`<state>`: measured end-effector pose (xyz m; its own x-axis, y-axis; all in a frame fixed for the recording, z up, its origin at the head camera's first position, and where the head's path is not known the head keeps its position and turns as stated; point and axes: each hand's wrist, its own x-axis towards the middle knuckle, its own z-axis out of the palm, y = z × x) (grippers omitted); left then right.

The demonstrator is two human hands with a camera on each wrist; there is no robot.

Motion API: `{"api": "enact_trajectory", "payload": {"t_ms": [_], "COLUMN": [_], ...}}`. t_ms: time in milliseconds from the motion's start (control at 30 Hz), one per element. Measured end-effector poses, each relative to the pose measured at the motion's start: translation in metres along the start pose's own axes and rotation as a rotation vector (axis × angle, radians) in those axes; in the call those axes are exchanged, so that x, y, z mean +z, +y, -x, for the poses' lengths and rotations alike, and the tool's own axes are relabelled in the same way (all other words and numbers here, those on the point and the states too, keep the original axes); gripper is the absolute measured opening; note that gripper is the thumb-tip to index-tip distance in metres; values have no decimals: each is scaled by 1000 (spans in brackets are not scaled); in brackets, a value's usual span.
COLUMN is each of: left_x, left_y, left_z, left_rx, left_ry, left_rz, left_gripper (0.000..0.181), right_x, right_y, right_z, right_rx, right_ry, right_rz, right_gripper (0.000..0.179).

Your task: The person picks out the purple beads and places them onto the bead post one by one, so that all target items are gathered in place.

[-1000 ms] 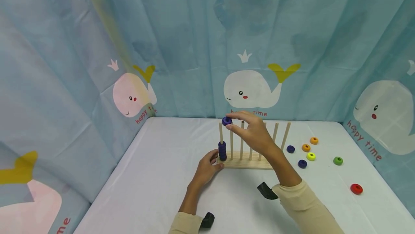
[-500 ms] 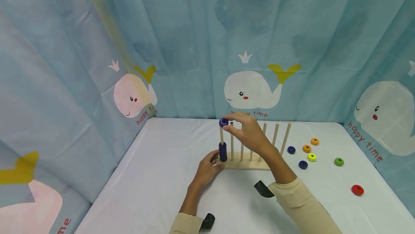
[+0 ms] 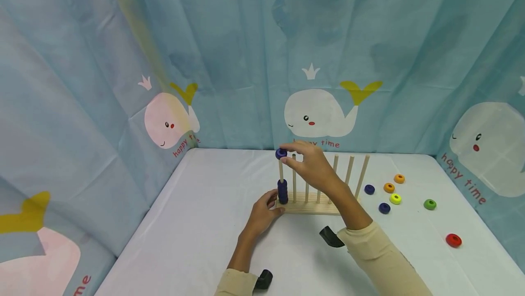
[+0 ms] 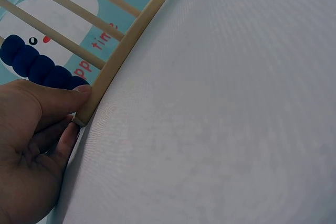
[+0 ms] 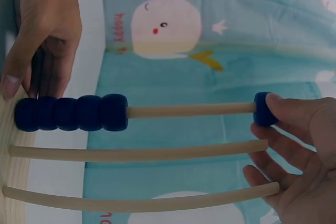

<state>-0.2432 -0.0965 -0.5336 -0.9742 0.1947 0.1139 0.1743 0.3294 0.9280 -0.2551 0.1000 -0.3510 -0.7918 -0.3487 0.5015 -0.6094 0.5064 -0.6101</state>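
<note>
A wooden peg rack (image 3: 311,208) with several upright pegs stands on the table. Its leftmost peg (image 5: 194,110) carries a stack of dark blue beads (image 5: 71,113) at the bottom. At that peg's top my right hand (image 3: 313,166) pinches another blue bead (image 5: 264,109) between thumb and fingers; the bead sits at the peg's tip. My left hand (image 3: 261,213) grips the left end of the rack's base (image 4: 113,72), thumb on one side and fingers on the other, beside the stack.
Right of the rack lie two blue beads (image 3: 384,208), two orange beads (image 3: 388,187), a yellow bead (image 3: 395,198), a green bead (image 3: 429,204) and a red bead (image 3: 453,240). A whale-print curtain (image 3: 238,118) surrounds the white table (image 3: 197,223).
My right hand has moved left with the blue bead, from near the second peg to the top of the leftmost peg. The left hand has stayed on the base.
</note>
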Motion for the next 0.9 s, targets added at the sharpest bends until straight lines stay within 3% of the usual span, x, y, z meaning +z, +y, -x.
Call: {"api": "enact_trajectory", "payload": {"t_ms": [433, 900], "left_x": [0, 0], "left_y": [-1, 1], "left_z": [1, 2], "left_rx": [-8, -11], "left_ry": [2, 0], "left_rz": [-11, 1], "left_gripper": [64, 65], "right_x": [2, -12], "right_y": [2, 2], "right_z": [-1, 14], "right_rx": [-4, -18], "right_ry": [-1, 88], "right_rz": [2, -44], "right_gripper": [34, 33]}}
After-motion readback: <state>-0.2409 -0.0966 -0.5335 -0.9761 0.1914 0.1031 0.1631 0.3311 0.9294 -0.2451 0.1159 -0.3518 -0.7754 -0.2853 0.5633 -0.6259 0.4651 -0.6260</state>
